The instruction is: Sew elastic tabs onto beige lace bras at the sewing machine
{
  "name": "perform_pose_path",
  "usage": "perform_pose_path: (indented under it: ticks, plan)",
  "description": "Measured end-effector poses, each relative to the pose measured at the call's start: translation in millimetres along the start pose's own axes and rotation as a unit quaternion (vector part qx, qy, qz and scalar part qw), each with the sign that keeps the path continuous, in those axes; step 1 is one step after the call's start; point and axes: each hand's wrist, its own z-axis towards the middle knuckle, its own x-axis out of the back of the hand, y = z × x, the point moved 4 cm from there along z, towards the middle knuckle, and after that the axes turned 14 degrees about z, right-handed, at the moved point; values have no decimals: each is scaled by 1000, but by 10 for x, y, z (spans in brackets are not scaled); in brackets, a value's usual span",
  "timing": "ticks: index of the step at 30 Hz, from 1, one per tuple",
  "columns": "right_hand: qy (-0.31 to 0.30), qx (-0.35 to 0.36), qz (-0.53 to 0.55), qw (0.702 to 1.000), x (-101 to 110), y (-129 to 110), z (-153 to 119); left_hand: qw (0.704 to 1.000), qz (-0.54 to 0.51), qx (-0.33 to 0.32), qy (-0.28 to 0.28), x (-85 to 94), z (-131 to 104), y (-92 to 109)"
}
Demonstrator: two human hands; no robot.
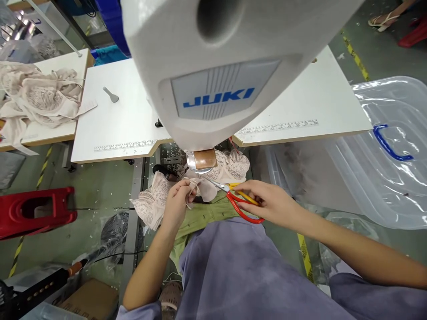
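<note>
Just below the JUKI sewing machine head (150, 44), a beige lace bra (153, 198) is pinched in the left hand (178, 195), while the right hand (267, 198) grips red-and-yellow-handled scissors (225, 187), pointed toward the left.

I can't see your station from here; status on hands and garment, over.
Left hand pinching pale lace garment. Right hand holding scissors, blades pointing toward the garment. JUKI machine head above, blocking part of the view.

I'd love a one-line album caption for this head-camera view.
At a JUKI machine, the left hand pinches a pale lacy garment while the right hand holds red-and-yellow scissors.
</note>
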Motion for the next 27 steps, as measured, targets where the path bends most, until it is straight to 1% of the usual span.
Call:
perform_pose_path:
  ticks: [2, 3, 8, 10, 16, 19, 22, 25, 27]
  plan:
    - [20, -5, 24, 1000, 16, -9, -28, 999, -35, -6, 2, 21, 13, -13]
    - [21, -3, 31, 999, 9, -27, -28, 999, -41, -7, 5, 30, 19, -23]
    - [-1, 15, 33, 999, -93, -168, 86, 998, -47, -22, 29, 60, 25, -52]
    - [-6, 6, 35, 999, -140, -193, 155, 999, -26, -30, 38, 66, 20, -52]
    - [-17, -11, 59, 998, -201, -150, 311, 990, 101, -63, 76, 102, -11, -4]
    - [-28, -27, 71, 997, -188, -128, 334, 986, 128, -61, 84, 109, -19, 10]
    - [-30, -45, 73, 996, -166, -111, 290, 985, 130, -63, 91, 104, -16, 9]
    - [-12, -56, 62, 996, -91, -52, 176, 989, 89, -59, 105, 107, -9, 6]
    - [3, -68, 45, 997, 35, 29, 103, 992, 42, -55, 105, 104, -3, 10]
